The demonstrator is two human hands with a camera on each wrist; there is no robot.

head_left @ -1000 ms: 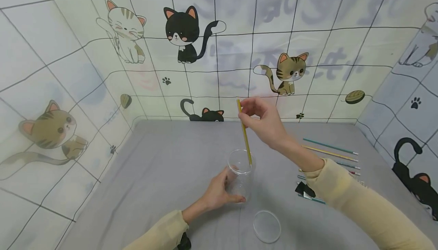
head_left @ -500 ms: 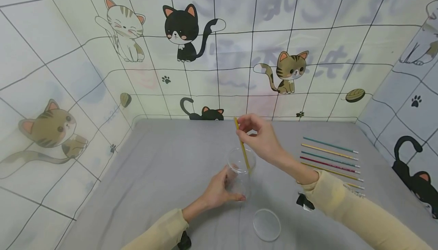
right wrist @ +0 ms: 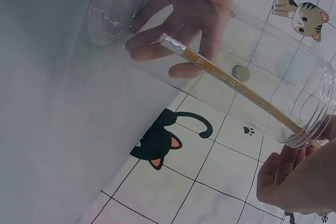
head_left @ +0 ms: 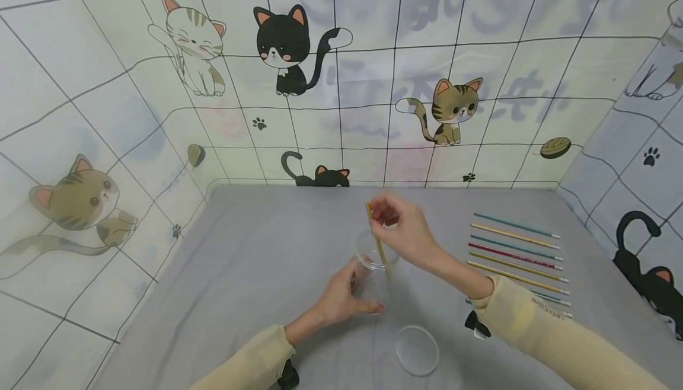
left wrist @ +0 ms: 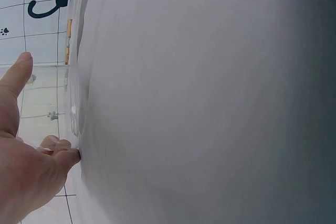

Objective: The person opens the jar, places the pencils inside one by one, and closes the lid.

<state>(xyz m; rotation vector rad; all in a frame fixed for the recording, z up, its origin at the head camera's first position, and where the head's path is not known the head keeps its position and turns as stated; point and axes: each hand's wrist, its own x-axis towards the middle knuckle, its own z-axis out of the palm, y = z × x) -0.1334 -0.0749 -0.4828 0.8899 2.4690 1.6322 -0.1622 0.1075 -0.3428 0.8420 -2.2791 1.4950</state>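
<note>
A clear jar (head_left: 375,295) stands upright on the grey cloth in the head view. My left hand (head_left: 341,300) grips it low down, fingers behind and thumb across the near side. A yellow pencil (right wrist: 231,81) slants inside the jar, its metal-and-eraser end lowest. At the jar's mouth, my right hand (head_left: 404,229) pinches the upper end of this pencil between thumb and fingers. The right wrist view shows the left hand's fingers through the clear wall, and the pencil's lower end above the jar's base (right wrist: 113,9).
A round clear lid (head_left: 417,351) lies on the cloth in front of the jar. To the right, several pencils, including a red pencil (head_left: 514,256), lie in a row, partly covered by the right sleeve (head_left: 555,331). A cat-printed curtain (head_left: 368,82) stands behind.
My right hand has moved down, lowering the pencil from the jar's rim deeper into the jar. More of the pencil row shows as the right sleeve shifted. The left hand and jar stayed put.
</note>
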